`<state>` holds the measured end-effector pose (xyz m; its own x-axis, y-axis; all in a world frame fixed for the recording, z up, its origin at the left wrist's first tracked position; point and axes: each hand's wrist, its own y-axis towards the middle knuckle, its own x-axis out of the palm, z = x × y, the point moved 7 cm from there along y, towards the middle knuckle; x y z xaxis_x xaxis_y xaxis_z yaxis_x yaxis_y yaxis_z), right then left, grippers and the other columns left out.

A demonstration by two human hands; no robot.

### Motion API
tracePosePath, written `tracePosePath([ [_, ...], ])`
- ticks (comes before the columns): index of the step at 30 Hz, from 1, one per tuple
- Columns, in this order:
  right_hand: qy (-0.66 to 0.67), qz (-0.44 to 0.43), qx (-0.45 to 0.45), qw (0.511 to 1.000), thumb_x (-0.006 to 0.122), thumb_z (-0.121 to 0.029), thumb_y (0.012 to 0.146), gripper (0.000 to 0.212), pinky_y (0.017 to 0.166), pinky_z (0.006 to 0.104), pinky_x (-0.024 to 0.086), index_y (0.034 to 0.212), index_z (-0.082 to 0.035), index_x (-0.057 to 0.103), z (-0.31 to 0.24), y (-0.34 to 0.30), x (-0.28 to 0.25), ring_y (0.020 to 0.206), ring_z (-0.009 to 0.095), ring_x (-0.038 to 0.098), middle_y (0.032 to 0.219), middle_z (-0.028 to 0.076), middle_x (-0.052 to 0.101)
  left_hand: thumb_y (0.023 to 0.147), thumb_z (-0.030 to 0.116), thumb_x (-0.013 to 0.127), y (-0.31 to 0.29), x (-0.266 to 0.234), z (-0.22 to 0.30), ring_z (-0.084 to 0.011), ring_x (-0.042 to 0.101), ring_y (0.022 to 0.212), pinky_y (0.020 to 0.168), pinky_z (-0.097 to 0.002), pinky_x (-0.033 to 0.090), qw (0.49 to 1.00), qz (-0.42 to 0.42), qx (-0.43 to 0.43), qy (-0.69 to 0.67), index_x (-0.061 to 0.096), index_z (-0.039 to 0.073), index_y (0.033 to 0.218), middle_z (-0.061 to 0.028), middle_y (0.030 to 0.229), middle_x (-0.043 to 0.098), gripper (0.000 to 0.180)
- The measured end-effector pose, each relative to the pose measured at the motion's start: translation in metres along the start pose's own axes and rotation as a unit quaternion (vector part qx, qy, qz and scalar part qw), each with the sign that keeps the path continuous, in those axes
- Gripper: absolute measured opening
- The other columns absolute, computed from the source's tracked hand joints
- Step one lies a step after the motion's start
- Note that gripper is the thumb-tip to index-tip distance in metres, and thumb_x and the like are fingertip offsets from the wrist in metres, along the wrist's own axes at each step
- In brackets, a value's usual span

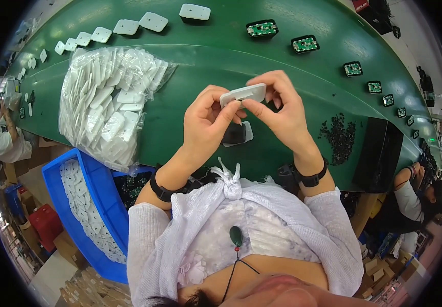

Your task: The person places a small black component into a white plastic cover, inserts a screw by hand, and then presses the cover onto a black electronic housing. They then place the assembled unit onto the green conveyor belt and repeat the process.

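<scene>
Between both hands, above the green table, I hold a white plastic cover, tilted with one long edge toward me. My left hand grips its left end, thumb at the near edge. My right hand pinches the right side, with the thumb near the middle of the near edge and the fingers behind. Both thumb tips nearly meet at a small dark spot under the cover; what it is I cannot make out. Below the hands a black case lies against another white piece, partly hidden by my left hand.
A clear bag of white covers lies at left, above a blue bin of small white parts. White units and black cases with green circuit boards line the far side. Small black parts and a black box are at right. Other people sit at both sides.
</scene>
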<state>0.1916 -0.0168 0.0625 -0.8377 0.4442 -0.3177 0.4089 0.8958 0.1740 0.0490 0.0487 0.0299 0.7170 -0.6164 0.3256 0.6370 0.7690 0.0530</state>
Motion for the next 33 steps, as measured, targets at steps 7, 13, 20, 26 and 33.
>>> tracePosePath([
  [7,0.034,-0.106,0.105,0.988,0.075,-0.010,0.081,0.021,0.057,0.0183,0.035,0.087,-0.005,0.056,0.015,0.008,0.016,0.067,0.002,0.044,0.080,-0.004,0.052,0.093,0.000,0.056,0.003,-0.006,-0.012,-0.0165,0.065,0.081,0.069,-0.0261,0.054,0.999,-0.023,-0.036,0.008,0.056,-0.007,0.099,-0.0091,0.097,0.057,0.009],
  [13,0.073,-0.170,0.133,0.974,0.075,-0.016,0.083,0.022,0.064,0.0198,0.040,0.090,-0.006,0.057,0.027,0.029,0.025,0.073,0.004,0.048,0.083,-0.002,0.055,0.096,-0.001,0.049,0.019,-0.032,-0.018,-0.0204,0.066,0.075,0.065,-0.0276,0.054,0.993,0.032,-0.101,-0.042,0.044,-0.006,0.117,-0.0160,0.092,0.063,0.023],
  [20,-0.330,-0.150,-0.161,0.918,0.071,-0.008,0.078,0.031,0.096,0.0372,0.044,0.108,-0.009,0.063,0.048,0.132,-0.015,0.111,0.029,0.054,0.113,0.006,0.062,0.090,0.006,0.057,0.073,-0.094,-0.024,-0.0267,0.062,0.072,0.059,-0.0351,0.048,0.887,0.039,0.028,0.458,0.062,0.004,0.097,-0.0108,0.086,0.059,0.008],
  [26,-0.381,-0.197,-0.156,0.890,0.071,-0.006,0.077,0.044,0.099,0.0371,0.044,0.118,-0.010,0.057,0.102,0.165,-0.004,0.115,0.029,0.050,0.121,0.009,0.054,0.090,0.011,0.059,0.086,-0.074,-0.023,-0.0338,0.059,0.078,0.068,-0.0404,0.050,0.818,0.018,0.046,0.572,0.066,0.011,0.099,-0.0113,0.093,0.055,0.012],
  [33,-0.222,-0.215,0.024,0.951,0.067,-0.014,0.083,0.040,0.086,0.0342,0.048,0.119,-0.008,0.051,0.075,0.139,0.004,0.094,0.024,0.059,0.106,0.012,0.057,0.083,0.025,0.070,0.058,-0.069,-0.014,-0.0330,0.057,0.092,0.072,-0.0406,0.049,0.778,0.078,0.088,0.617,0.058,0.008,0.114,-0.0141,0.100,0.052,0.037],
])
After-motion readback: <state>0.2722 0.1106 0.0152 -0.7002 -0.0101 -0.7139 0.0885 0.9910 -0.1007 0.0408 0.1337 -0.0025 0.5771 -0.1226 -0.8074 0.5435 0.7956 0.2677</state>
